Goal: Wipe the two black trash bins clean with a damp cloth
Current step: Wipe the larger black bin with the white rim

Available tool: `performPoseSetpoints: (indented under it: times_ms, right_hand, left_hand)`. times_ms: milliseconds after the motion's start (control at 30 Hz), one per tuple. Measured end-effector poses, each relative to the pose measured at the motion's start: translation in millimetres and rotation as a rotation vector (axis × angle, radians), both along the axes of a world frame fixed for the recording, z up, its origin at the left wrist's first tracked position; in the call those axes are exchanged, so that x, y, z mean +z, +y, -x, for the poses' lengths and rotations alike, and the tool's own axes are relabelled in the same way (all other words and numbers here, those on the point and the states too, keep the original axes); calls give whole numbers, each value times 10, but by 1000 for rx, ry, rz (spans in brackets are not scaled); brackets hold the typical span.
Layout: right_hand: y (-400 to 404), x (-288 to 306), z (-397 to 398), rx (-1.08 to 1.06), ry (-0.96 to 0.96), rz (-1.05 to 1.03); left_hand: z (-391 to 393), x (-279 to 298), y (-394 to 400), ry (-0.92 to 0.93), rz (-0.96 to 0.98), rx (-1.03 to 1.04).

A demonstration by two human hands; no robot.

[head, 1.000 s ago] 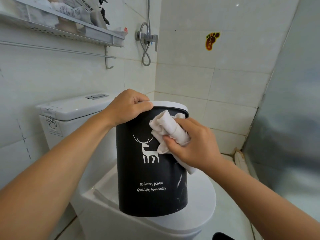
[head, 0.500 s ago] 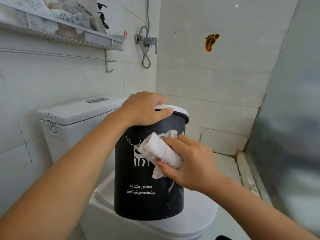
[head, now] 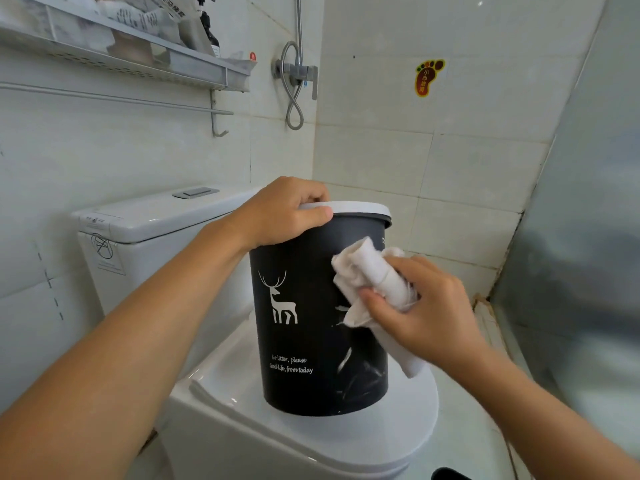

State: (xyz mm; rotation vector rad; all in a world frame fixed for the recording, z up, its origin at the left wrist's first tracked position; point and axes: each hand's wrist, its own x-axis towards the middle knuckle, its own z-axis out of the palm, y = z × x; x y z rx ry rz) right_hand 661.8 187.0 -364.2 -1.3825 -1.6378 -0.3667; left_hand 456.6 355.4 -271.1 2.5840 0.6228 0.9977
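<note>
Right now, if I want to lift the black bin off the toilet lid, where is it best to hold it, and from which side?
Probably at the white rim of the black bin, from above on its left, where the left hand already grips: fingers over the top, thumb on the wall. The wall is smooth and wide; the rim's lip gives purchase. The right hand holds the cloth.

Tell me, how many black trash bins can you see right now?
1. The black trash bin stands on the closed toilet lid, its rim gripped by the left hand. The second bin isn't in view.
</note>
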Motion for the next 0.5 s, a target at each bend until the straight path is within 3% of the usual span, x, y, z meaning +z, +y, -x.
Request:
performPoseSetpoints:
  times_ms: [200,300,500]
  right_hand:
    - [185,289,-44,17,48,-45]
    - [285,325,17,56,-23,-42]
    - [267,176,137,46,-193,-49]
  left_hand:
    - [-77,-59,-1,46,-141,118]
    - [-63,-81,36,-61,-130,107]
    - [-65,-104,100,-90,-73,80]
